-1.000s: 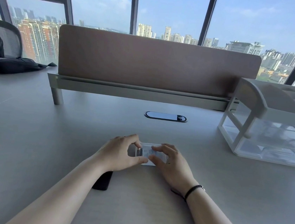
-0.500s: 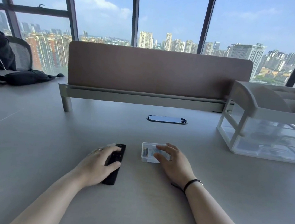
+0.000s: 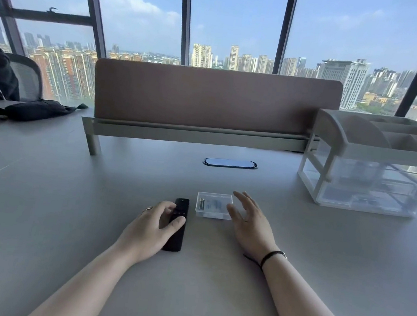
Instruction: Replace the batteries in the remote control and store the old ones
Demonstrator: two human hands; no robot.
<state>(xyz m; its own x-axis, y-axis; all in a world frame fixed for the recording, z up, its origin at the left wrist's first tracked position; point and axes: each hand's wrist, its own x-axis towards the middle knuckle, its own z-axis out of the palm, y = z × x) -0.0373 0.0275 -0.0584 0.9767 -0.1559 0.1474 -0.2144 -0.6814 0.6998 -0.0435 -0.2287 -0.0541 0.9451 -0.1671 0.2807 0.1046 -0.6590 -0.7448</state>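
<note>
We have the remote control lying flat on the desk, face up, near the middle of the near edge and running lengthwise away from us. It is a slim black bar with a few small buttons towards its far end; its battery cover is on the underside, so we cannot tell whether it is on or off. Our left hand rests over the remote's left side, thumb laid across its top and fingers curled round its far-left edge, a loose hold that we judge is meant to lift and turn it over (the back has to face us before any cell comes out).

Just beside the remote, on its right and apart from it, sits a small clear box with a lid on. Inside we make out a couple of small cylinders that look like batteries and a pale card or label; whether they are fresh or spent is not visible. Our right hand hovers at the box's right side with fingers spread and empty, holding nothing, placed, we think, to steady or open the box when needed.

Towards the far right corner stands a clear drawer organiser, a likely place for old cells.
</note>
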